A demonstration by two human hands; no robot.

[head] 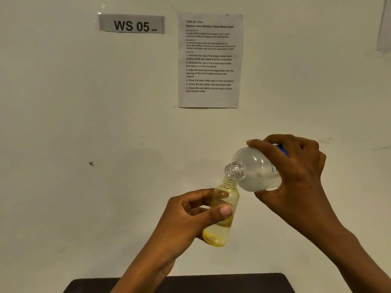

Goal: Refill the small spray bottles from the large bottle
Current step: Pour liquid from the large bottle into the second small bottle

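My left hand [190, 216] holds a small yellow-tinted clear bottle [224, 225] upright in the air, capless, thumb across its front. My right hand [296, 176] grips the large clear bottle [254, 170] tipped on its side, neck pointing down-left. Its open threaded mouth [233, 171] rests right over the small bottle's threaded neck [229, 183]. Clear liquid lies in the lower side of the large bottle. A blue label shows between my right fingers. No caps or spray heads are in view.
A pale wall fills the view, with a "WS 05" sign [131, 24] and a printed task sheet [209, 60] taped to it. The far edge of a dark tabletop [211, 282] shows at the bottom, below both hands.
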